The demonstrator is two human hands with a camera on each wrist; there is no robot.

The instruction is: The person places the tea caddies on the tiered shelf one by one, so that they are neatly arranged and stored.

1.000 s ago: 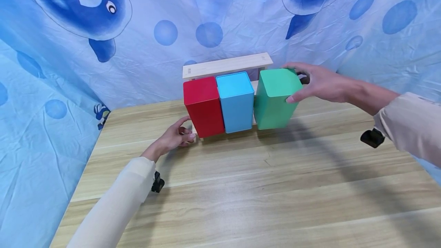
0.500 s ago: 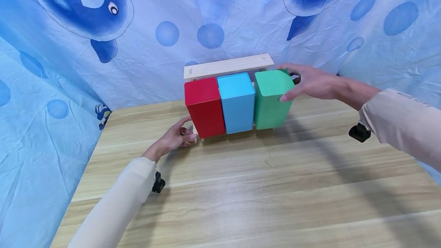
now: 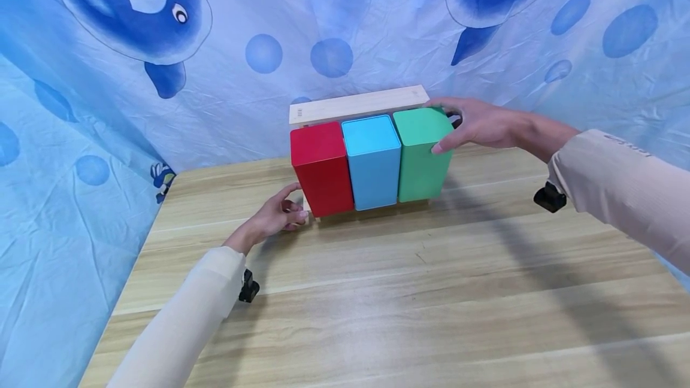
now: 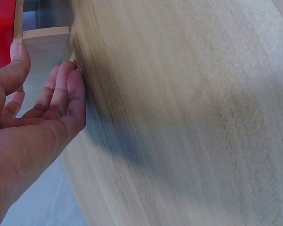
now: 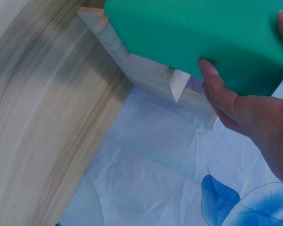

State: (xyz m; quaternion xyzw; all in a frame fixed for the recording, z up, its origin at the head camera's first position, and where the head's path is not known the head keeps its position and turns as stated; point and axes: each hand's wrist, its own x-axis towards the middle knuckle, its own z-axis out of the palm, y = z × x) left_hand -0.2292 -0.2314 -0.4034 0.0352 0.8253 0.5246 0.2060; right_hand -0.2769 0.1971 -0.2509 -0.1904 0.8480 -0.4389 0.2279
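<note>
My right hand [image 3: 485, 123] grips the green box [image 3: 423, 163], thumb on the near face and fingers at its far top edge. In the right wrist view the green box [image 5: 188, 42] sits in a pale wooden rack [image 5: 153, 75]. Beside it, a light blue box [image 3: 373, 172] and a red box [image 3: 323, 181] lean in a row on the same rack, whose back board [image 3: 358, 103] shows behind them. My left hand [image 3: 272, 217] holds the rack's left side by the red box. In the left wrist view its thumb [image 4: 20, 59] lies on the wooden edge.
The rack stands near the back of a wood-grain table [image 3: 377, 304]. Behind and at the sides hangs a blue sheet [image 3: 372, 29] printed with dolphins and bubbles. A small black camera is worn at each wrist.
My right hand has moved left with the green box, closing the gap to the light blue box. My left hand, the red box and the rack keep their places.
</note>
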